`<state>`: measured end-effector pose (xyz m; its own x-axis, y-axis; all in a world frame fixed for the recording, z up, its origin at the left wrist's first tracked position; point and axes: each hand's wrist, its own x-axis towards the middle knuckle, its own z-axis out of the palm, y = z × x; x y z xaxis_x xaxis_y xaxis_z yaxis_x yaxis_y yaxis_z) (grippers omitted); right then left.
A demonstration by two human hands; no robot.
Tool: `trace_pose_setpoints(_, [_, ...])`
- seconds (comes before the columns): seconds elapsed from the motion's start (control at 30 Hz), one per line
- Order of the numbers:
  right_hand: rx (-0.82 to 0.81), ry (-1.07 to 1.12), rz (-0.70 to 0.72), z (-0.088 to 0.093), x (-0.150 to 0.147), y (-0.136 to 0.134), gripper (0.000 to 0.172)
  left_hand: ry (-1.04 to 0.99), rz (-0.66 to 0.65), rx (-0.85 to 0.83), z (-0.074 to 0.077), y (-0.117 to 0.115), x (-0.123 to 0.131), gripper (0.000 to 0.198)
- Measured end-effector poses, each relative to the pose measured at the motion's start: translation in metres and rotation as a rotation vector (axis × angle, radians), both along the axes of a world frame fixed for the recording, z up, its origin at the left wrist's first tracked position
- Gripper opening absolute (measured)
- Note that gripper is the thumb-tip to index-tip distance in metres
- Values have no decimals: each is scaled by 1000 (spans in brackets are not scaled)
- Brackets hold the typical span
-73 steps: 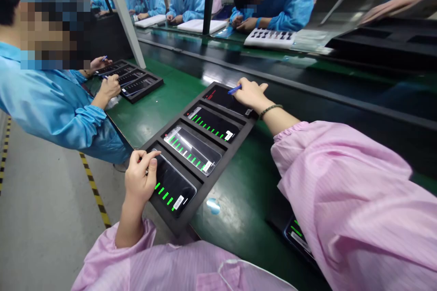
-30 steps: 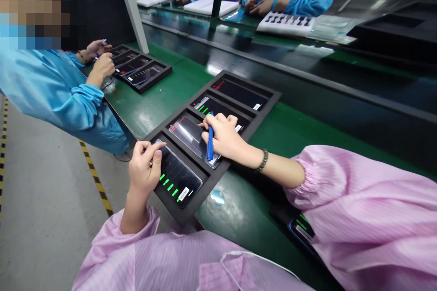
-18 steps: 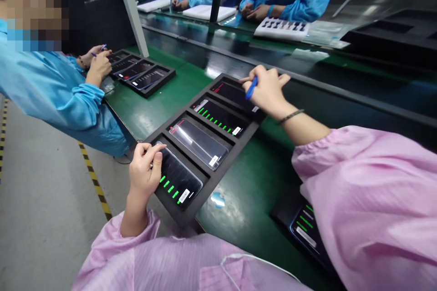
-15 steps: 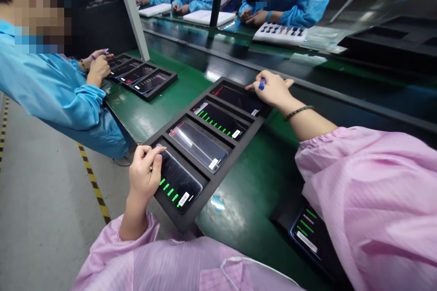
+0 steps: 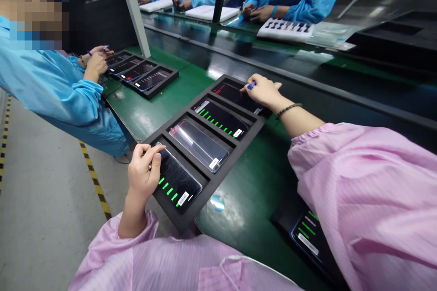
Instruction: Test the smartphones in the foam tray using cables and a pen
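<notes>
A black tray [image 5: 215, 183] with phones in its slots lies slanted in front of me. My right hand [image 5: 264, 92] is closed around a blue pen [image 5: 251, 85], its index finger stretched over the far phone [image 5: 232, 94], which shows red text. At the near end my left hand [image 5: 140, 173] is curled, index finger pointing over the near phone [image 5: 180, 170] with green bars on its screen. Something small shows between the left fingers; I cannot tell what. Between them lie a phone with a pale, reflecting screen [image 5: 200, 144] and another with green bars [image 5: 221, 118].
Another phone [image 5: 309, 236] lies by my right sleeve on the green table [image 5: 239, 223]. To the left, a co-worker in blue [image 5: 64, 86] handles a second phone tray [image 5: 150, 93]. A grey post [image 5: 134, 13] rises behind it. Across the line sit several people and a white tray [image 5: 285, 31].
My right hand with the pen has moved slightly left over the far phone. My left hand has hardly moved. The view has shifted a little.
</notes>
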<state>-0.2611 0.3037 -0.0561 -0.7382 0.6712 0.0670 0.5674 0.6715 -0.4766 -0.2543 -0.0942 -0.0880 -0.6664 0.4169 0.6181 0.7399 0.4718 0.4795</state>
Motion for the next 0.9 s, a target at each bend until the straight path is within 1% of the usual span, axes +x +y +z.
trace_pose_setpoints(0.17, [-2,-9,1,3,-4,-5,11,-10,3,-1,0,0,0,41])
trace_pose_setpoints(0.33, [-6,-12,-3,6,-4,-5,14,-1,-3,3,-1,0,0,41])
trace_pose_setpoints(0.4, [0,-7,-9,9,-3,-9,16,-2,-2,1,-1,0,0,40])
trace_pose_setpoints(0.47, [20,17,-5,12,1,-24,15,-5,-2,7,0,0,0,40])
trace_pose_setpoints(0.5, [31,39,17,13,4,-36,14,-10,-2,9,0,0,0,40])
trace_pose_setpoints(0.53, [40,68,69,13,8,-51,12,-16,0,10,0,0,0,40])
trace_pose_setpoints(0.57, [41,95,147,13,13,-68,11,-22,0,9,0,0,0,41])
trace_pose_setpoints(0.63, [29,154,447,12,23,-103,11,-30,-3,7,0,-1,0,41])
trace_pose_setpoints(0.67, [23,155,549,11,27,-119,12,-27,-7,5,-1,-1,0,41])
trace_pose_setpoints(0.7, [12,138,599,10,31,-132,13,-23,-8,5,-1,-1,-1,41])
trace_pose_setpoints(0.73, [2,103,615,9,33,-142,13,-19,-8,7,-1,-1,-1,41])
trace_pose_setpoints(0.8, [-17,13,571,6,34,-152,13,-12,-5,9,-2,-1,-1,41])
trace_pose_setpoints(0.9, [-23,-72,528,3,35,-155,11,-5,-7,11,-2,0,-1,43])
